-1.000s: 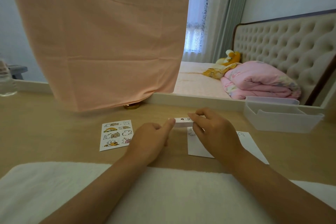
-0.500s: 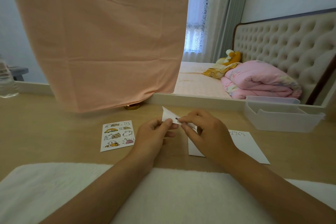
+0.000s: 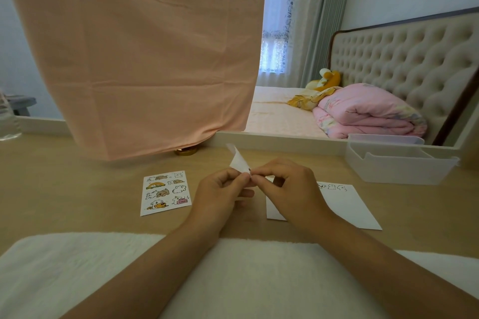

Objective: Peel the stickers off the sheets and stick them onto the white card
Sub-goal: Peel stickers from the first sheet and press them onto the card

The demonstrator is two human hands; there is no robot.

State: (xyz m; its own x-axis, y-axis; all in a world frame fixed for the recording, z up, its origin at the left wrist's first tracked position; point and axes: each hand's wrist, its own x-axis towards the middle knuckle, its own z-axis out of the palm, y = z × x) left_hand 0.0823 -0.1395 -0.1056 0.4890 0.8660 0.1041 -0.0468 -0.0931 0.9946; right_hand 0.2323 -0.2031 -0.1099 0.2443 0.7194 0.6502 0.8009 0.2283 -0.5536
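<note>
Sticker sheet is up in the air, small and white, its top corner curling over, held above the wooden table between both hands. The left hand has its lower edge clamped between thumb and forefinger, the other fingers curled underneath. The right hand meets it at the same spot, fingertips nipped together on the sheet's right edge, where a small dark mark shows; too small to tell what that mark is.

Left of the hands, a second sheet lies flat on the table, printed with cartoon animals in rows. To the right lies the white card, partly hidden by the right hand and wrist, with three little outlined stickers in a row along its far edge.

Both forearms cross a fluffy white cloth at the near edge. Further back, a peach cloth hangs down to the table, and a clear plastic bin sits at the far right, well apart from the card.
</note>
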